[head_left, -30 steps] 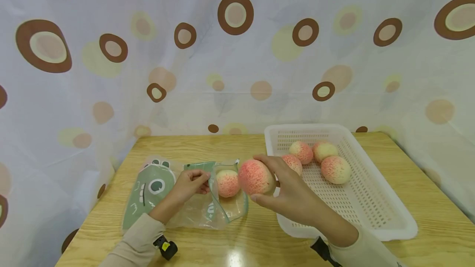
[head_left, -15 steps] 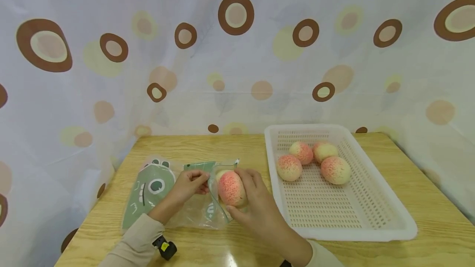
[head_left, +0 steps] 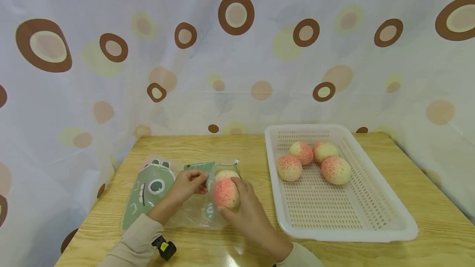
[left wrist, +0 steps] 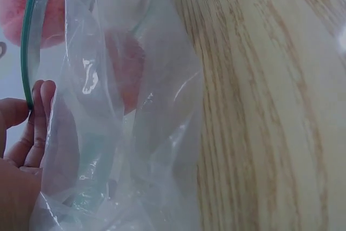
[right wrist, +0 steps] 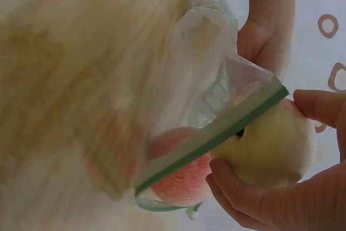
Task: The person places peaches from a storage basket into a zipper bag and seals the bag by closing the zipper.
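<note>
A clear zip bag [head_left: 150, 193] with a green cartoon face lies on the left of the table. My left hand [head_left: 189, 185] pinches its zip edge [left wrist: 25, 47] between thumb and fingers and holds the mouth apart. One pink and cream peach [head_left: 227, 173] rests inside near the opening, also seen through the plastic in the right wrist view. My right hand [head_left: 249, 213] grips a second peach [head_left: 226, 194] by its sides. That peach is at the bag's mouth, partly behind the green zip strip [right wrist: 216, 139] in the right wrist view.
A white perforated basket [head_left: 323, 211] stands on the right of the wooden table [head_left: 241, 147]. Several more peaches [head_left: 335, 170] sit towards its back left. A patterned cloth [head_left: 259, 61] hangs behind the table.
My right hand has carried its peach leftward from beside the basket to the bag's mouth, in front of the peach inside. My left hand has stayed in place on the zip edge.
</note>
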### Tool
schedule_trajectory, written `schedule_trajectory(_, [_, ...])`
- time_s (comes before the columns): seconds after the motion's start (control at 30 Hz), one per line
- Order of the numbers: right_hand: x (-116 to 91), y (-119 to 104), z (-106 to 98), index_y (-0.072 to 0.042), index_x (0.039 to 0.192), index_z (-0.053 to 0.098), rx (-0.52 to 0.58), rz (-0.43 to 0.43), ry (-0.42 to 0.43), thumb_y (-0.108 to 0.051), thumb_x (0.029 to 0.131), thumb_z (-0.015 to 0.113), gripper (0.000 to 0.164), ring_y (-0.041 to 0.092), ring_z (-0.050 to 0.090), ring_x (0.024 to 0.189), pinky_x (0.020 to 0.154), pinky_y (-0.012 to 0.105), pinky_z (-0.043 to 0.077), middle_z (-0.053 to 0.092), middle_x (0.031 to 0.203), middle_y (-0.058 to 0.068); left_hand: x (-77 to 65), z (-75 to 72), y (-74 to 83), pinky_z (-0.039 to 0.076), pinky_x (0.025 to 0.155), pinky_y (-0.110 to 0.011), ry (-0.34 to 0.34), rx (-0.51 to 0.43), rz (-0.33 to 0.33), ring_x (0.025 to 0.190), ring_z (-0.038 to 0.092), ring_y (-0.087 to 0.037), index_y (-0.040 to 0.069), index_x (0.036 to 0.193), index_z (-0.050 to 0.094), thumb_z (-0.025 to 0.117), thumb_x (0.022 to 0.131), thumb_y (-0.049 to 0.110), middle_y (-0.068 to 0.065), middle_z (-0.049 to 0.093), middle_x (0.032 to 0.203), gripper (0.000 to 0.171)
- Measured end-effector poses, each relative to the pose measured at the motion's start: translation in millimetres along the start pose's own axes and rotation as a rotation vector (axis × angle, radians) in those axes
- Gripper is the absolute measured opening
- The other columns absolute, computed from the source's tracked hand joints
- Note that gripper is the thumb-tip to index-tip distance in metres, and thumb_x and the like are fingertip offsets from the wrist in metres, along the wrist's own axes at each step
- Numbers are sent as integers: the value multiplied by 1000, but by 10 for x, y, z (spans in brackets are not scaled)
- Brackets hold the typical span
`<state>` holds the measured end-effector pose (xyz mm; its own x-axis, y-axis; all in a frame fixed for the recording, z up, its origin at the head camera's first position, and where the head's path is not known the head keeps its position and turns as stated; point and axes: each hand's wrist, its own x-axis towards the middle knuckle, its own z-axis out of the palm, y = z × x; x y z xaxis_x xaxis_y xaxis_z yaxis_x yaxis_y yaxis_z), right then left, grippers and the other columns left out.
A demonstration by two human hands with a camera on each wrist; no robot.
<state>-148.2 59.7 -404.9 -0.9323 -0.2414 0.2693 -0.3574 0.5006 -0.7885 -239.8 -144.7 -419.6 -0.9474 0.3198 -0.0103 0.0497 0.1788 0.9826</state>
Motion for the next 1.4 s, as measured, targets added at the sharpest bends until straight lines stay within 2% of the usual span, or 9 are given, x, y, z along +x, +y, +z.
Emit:
schedule_trajectory(0.1, [15, 94, 21, 4, 144, 30, 85, 41, -47, -26, 86, 71, 77, 37, 56, 107, 82, 46, 56, 43, 129, 29, 2, -3, -7, 56, 64, -23, -3, 4, 1, 65, 62, -9, -16, 106, 59, 53, 99, 15, 1, 63, 72, 32])
schedule_trajectory(0.27, [30, 201, 45, 5, 143, 29, 176, 49, -104, -27, 89, 67, 74, 39, 56, 107, 83, 47, 55, 44, 127, 29, 12, -12, -14, 56, 64, -24, 0, 19, 13, 66, 62, -9, -15, 104, 60, 53, 99, 15, 0, 64, 73, 31])
schedule_trajectory(0.5, [23, 248, 61, 8, 141, 30, 176, 12, -140, -25, 89, 66, 71, 42, 53, 112, 86, 51, 53, 41, 132, 30, 20, -16, -34, 57, 64, -24, 21, 11, -8, 66, 63, -10, -12, 104, 61, 53, 99, 16, 0, 65, 74, 30])
schedule_trajectory(0.67, [9, 280, 72, 6, 138, 35, 206, -30, -214, -22, 95, 59, 57, 41, 51, 117, 89, 47, 53, 40, 137, 27, 20, -21, -55, 57, 64, -25, 26, 8, -11, 66, 63, -11, -11, 103, 62, 55, 98, 16, 0, 64, 74, 29])
schedule_trajectory(0.83, [-8, 289, 43, 7, 137, 40, 230, -14, -266, -21, 99, 53, 49, 41, 47, 122, 97, 55, 45, 41, 139, 25, 15, -32, -54, 57, 64, -25, 26, 13, -7, 67, 63, -12, -10, 102, 62, 56, 98, 18, 0, 63, 74, 29])
schedule_trajectory(0.97, [-7, 270, 14, 4, 137, 43, 189, 2, -261, -23, 100, 51, 47, 44, 45, 123, 96, 62, 43, 42, 139, 24, -3, -40, -30, 57, 65, -24, 22, 17, -9, 67, 63, -11, -11, 103, 62, 55, 98, 17, 1, 63, 74, 29])
schedule_trajectory(1.13, [7, 276, 25, 4, 135, 45, 184, 3, -239, -19, 100, 48, 42, 46, 41, 128, 96, 62, 42, 43, 140, 25, -21, -35, 0, 57, 66, -24, 6, 7, -10, 67, 62, -10, -13, 104, 60, 54, 99, 16, 1, 62, 74, 30])
schedule_trajectory(1.27, [11, 289, 39, 6, 138, 40, 201, 43, -129, -11, 99, 47, 43, 50, 36, 129, 99, 65, 38, 39, 139, 29, -13, -27, 10, 57, 65, -25, -3, 10, -12, 66, 62, -10, -13, 103, 60, 54, 99, 15, 1, 62, 74, 30])
schedule_trajectory(1.4, [26, 295, 40, 6, 143, 31, 224, 162, 4, -7, 95, 47, 52, 54, 21, 134, 102, 72, 25, 23, 146, 32, -14, -22, 24, 57, 65, -26, -9, 25, -5, 66, 62, -11, -12, 102, 61, 55, 98, 15, 0, 63, 74, 29])
